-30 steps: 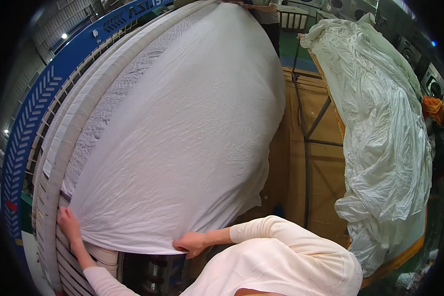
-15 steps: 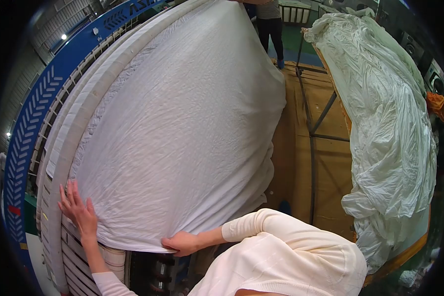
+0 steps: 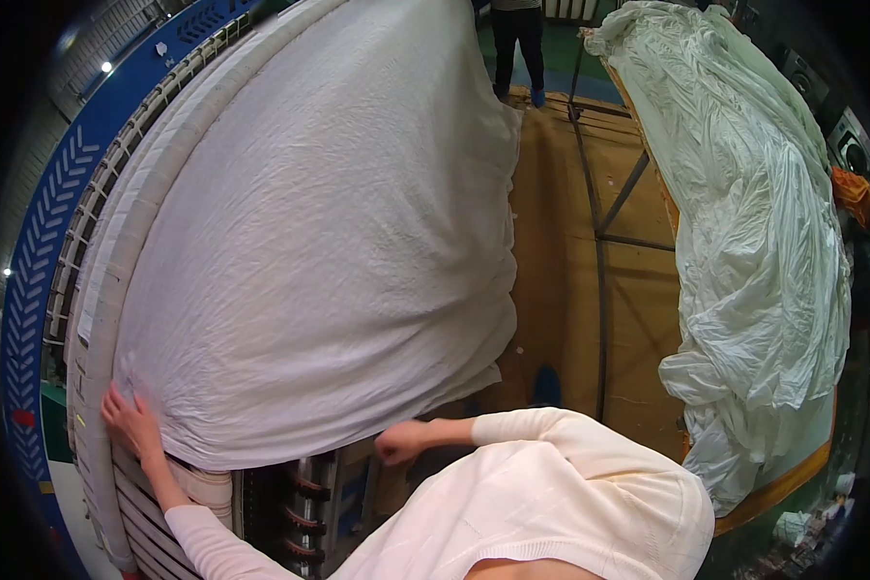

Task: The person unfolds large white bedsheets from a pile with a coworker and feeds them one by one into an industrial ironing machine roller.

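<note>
A large white sheet [image 3: 329,222] lies spread over the feed belts of a big machine and drapes down on its right side. My left hand [image 3: 133,423] rests with its fingers apart on the sheet's near left corner, beside the padded white roller [image 3: 116,280]. Just off the sheet's near edge is my right hand [image 3: 401,442], its fingers curled in; whether anything is inside them is hidden. Bare belts and dark metal parts [image 3: 306,512] show below the sheet's near edge.
Crumpled white sheets [image 3: 744,251] lie heaped on a cart at the right. Brown boards with a metal frame [image 3: 601,242] are between cart and machine. A person in dark trousers [image 3: 519,48] stands at the far end. The machine's blue side panel [image 3: 53,213] curves along the left.
The sheet's near edge has left my right hand, which moved right. My left hand lifted open, then came down on the corner. The sheet's far part now lies lower and wider.
</note>
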`<action>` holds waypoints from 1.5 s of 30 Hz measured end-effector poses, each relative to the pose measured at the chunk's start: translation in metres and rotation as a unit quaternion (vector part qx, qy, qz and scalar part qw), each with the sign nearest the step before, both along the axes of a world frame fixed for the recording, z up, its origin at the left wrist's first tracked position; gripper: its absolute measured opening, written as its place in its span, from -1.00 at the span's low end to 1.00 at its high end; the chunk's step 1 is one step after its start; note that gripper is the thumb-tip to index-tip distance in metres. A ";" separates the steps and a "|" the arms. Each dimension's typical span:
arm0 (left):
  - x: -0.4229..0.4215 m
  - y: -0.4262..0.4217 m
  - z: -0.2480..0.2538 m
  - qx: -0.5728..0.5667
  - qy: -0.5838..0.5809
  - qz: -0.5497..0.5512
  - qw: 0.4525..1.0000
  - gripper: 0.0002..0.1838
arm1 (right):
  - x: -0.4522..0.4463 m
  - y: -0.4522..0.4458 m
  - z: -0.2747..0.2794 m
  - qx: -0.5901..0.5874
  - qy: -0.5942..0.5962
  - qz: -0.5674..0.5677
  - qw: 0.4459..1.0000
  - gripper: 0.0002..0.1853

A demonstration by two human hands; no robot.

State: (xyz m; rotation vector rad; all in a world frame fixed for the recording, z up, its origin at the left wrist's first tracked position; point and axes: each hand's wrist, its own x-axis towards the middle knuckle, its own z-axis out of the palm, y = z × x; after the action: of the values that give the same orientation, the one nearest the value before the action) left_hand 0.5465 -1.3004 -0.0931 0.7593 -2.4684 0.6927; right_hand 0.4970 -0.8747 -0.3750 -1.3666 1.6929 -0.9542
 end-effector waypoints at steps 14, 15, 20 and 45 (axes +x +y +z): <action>0.076 0.279 -0.227 0.558 0.493 -0.178 0.643 -0.42 | -0.030 0.141 -0.053 0.012 -0.335 -0.511 0.791 -0.80; 0.075 0.275 -0.231 0.614 0.453 -0.195 0.617 -0.45 | -0.026 0.140 -0.053 0.014 -0.332 -0.502 0.798 -0.80; 0.069 0.216 -0.272 0.721 0.289 -0.121 0.618 -0.59 | -0.012 0.126 -0.056 0.018 -0.355 -0.480 0.802 -0.79; -0.144 0.461 -0.224 0.711 -0.251 -0.115 0.647 -0.58 | -0.120 0.885 0.363 0.033 0.574 -0.812 0.103 -0.86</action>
State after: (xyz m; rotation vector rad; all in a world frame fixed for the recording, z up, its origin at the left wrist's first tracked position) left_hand 0.4021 -0.8396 -0.3171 0.6638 -3.1819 -1.6190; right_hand 0.3775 0.0107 -0.0122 -0.6436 -1.6697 0.0310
